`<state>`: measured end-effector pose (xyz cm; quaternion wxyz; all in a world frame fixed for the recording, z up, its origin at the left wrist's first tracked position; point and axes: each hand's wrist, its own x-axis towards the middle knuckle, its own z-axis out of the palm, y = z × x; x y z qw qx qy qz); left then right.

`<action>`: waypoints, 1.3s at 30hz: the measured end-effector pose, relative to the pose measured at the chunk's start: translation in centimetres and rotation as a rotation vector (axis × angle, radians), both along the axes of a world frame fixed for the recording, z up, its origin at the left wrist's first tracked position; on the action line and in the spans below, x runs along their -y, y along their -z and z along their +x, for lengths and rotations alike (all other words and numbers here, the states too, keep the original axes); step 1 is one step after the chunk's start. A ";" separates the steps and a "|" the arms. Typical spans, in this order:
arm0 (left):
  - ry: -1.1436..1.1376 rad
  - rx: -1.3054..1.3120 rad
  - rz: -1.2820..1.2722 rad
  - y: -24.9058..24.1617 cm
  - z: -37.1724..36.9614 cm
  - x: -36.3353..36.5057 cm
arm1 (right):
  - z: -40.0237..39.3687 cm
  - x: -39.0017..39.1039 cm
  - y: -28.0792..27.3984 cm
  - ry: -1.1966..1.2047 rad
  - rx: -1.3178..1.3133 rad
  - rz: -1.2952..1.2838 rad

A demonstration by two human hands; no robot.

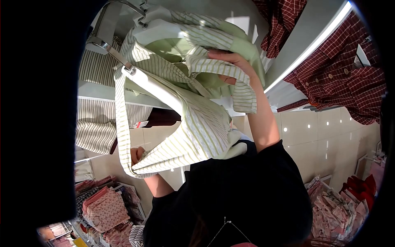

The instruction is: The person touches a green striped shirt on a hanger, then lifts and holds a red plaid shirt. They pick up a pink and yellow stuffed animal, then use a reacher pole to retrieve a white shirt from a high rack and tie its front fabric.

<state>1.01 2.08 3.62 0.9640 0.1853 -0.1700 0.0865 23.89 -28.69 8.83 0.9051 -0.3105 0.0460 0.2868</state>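
Observation:
A green-and-white striped apron (201, 129), with a plain pale green side, hangs from a white hanger (158, 88) on a metal arm and stretches toward my body. At lower left, my left hand (138, 154) is closed on the apron's edge, where a long strap (122, 123) loops down; the cloth partly hides the fingers. Higher up, my right hand (235, 68) holds a wide striped band of the apron, which drapes over the hand and hangs by the wrist. Its fingertips are partly covered by cloth. More green striped garments (205, 35) hang just behind.
A chrome display arm (109, 49) juts out at upper left. Dark red checked garments (337, 78) hang at right beside a lit white panel (314, 41). Striped cloth (96, 125) is on the left shelf. Stacks of folded pink fabric (106, 208) and packaged goods (335, 210) are below.

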 end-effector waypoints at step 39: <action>-0.092 -0.015 0.148 0.5 -0.4 -0.2 | -1.2 -0.4 -1.5 0.030 -0.034 -0.055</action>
